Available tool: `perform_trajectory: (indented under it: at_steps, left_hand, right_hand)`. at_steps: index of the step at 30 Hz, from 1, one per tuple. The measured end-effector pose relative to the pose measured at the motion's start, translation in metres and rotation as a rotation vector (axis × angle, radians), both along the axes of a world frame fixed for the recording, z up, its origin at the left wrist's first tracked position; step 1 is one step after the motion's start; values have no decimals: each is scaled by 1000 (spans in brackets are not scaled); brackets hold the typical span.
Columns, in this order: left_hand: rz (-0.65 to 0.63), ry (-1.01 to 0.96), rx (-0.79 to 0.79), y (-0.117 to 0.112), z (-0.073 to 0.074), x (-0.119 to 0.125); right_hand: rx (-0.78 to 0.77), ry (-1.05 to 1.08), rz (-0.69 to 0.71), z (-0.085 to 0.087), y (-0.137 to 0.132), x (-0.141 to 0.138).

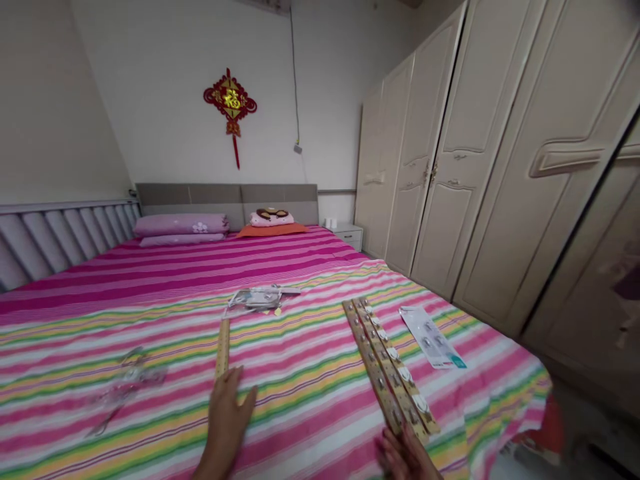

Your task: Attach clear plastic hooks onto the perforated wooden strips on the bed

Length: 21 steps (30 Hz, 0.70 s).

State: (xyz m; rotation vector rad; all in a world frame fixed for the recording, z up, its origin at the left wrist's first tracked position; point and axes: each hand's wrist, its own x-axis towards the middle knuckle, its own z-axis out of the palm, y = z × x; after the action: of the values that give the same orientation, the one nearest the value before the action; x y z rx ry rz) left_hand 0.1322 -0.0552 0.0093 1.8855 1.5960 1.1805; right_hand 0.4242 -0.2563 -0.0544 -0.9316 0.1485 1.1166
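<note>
You are resting your left hand (227, 417) flat on the striped bed sheet (310, 373), palm down and fingers (231, 385) stretched out together, closing on nothing. The single wooden strip (223, 347) is lying just beyond those fingertips and running away from you toward 12 o'clock. Its near end is meeting the tips, or sitting a hair short of them; you cannot tell which. Your right hand (407, 459) is showing only partly at the bottom edge. Its fingers (395, 448) are sitting at the near end of the pair of wooden strips (387, 363), which carry a row of small round metal fittings and are slanting off toward 11 o'clock from that hand. Whether those fingers are gripping the pair or only touching it cannot be told, since the frame is cutting the hand off. A printed packet (433, 339) is lying at 1 o'clock from the right hand, just beside the pair and apart from it. Some clear packets (263, 298) are lying past the far end of the single strip, at 12 o'clock. Crumpled clear bags (125, 383) are lying at 10 o'clock from your left hand, well apart from it.
</note>
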Motion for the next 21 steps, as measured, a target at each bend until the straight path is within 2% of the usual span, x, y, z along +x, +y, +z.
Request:
perform_trajectory:
  at_steps: [2, 4, 6, 8, 11, 14, 21]
  left_hand:
    - [-186, -218, -172, -15, 6, 27]
    - [-360, -335, -353, -31, 8, 56]
    - [-476, -370, -481, -46, 8, 81]
    - [-531, -393, -538, -59, 6, 100]
    - [-543, -425, -584, -71, 5, 113]
    - [-516, -462, -647, -74, 4, 112]
    - [-323, -702, -847, -75, 4, 103]
  right_hand:
    - [72, 36, 0, -3, 6, 2]
    - [113, 74, 27, -5, 11, -1]
    - [138, 109, 58, -4, 15, -5]
    - [160, 138, 76, 2, 21, -10]
    - [214, 170, 90, 12, 31, -16]
    - [247, 193, 135, 18, 39, -19]
    - [332, 149, 188, 26, 49, -39]
